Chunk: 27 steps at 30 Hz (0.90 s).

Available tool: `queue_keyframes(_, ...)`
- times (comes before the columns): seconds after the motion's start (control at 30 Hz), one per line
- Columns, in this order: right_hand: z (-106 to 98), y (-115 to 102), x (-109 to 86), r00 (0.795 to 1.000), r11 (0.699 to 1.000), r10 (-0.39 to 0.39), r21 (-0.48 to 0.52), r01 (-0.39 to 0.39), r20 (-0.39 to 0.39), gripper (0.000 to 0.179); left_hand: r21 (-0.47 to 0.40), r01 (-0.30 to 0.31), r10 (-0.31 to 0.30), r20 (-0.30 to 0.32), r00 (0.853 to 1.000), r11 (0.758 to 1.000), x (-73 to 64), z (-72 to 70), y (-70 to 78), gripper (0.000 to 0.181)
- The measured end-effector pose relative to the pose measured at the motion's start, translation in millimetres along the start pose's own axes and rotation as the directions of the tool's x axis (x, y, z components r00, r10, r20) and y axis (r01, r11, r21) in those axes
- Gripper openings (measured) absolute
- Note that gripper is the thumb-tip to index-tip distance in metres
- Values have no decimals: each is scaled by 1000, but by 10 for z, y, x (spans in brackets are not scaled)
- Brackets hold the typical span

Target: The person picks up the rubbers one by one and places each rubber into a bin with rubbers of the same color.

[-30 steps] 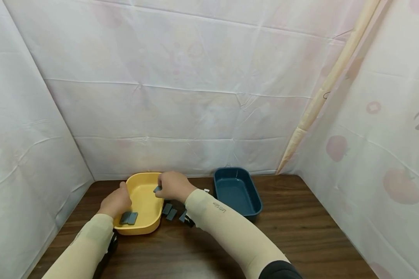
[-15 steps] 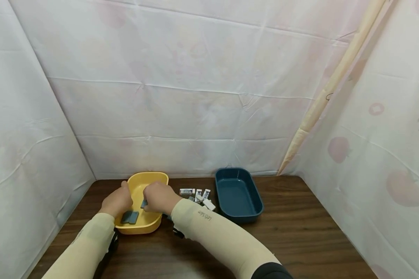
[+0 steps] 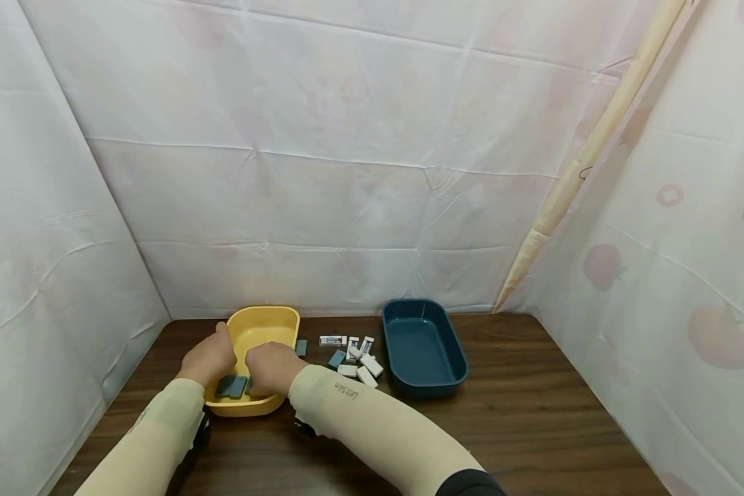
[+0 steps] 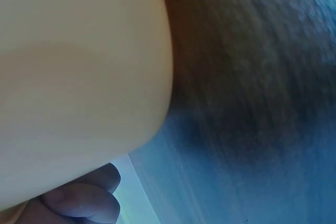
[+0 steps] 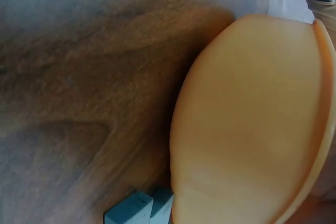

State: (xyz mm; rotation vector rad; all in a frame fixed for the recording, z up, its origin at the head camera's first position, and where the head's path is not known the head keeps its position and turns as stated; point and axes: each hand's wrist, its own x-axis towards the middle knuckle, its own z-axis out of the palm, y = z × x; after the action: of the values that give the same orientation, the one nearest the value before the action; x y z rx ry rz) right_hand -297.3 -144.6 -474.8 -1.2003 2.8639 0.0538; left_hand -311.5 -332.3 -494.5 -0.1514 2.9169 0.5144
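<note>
My left hand (image 3: 207, 358) grips the left rim of a yellow plastic tray (image 3: 254, 335), thumb over the edge. In the left wrist view, curled fingers (image 4: 86, 200) show beyond the tray's pale wall. My right hand (image 3: 273, 368) is down inside the tray and pinches a small grey-blue block (image 3: 249, 386), mostly hidden by the fingers. Two similar flat blocks (image 3: 231, 386) lie on the tray floor just left of it. Outside the tray, more grey-blue blocks (image 5: 128, 211) lie against its wall in the right wrist view.
A dark blue tray (image 3: 424, 344) stands to the right on the brown wooden table (image 3: 533, 413). Between the trays lie several white erasers (image 3: 367, 375), some in printed sleeves, and a grey-blue block (image 3: 336, 359). White cloth (image 3: 347, 207) hangs behind the table.
The right hand has carried the grey-blue block left over the rim and down into the yellow tray, uncovering the erasers. The left hand has stayed on the tray.
</note>
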Motion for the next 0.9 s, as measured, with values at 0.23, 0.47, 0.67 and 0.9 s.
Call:
queue_keyframes(0.23,36,-30,32,1000,1000,12,11,-12,3,39,7,-12,13,-10,1000,1000,-15,-8,12,70)
queue_keyframes(0.47,79,-34,62,1000,1000,13,21,-14,12,40,11,2,-2,7,1000,1000,-12,-25,11,71)
queue_keyframes(0.67,2,48,4,1000,997,-21,76,21,-3,47,-7,6,-6,18,1000,1000,-28,-35,8,73)
queue_keyframes(0.9,-226,315,-100,981,998,-54,21,59,-188,21,-5,25,-24,27,999,1000,-2,-32,13,78)
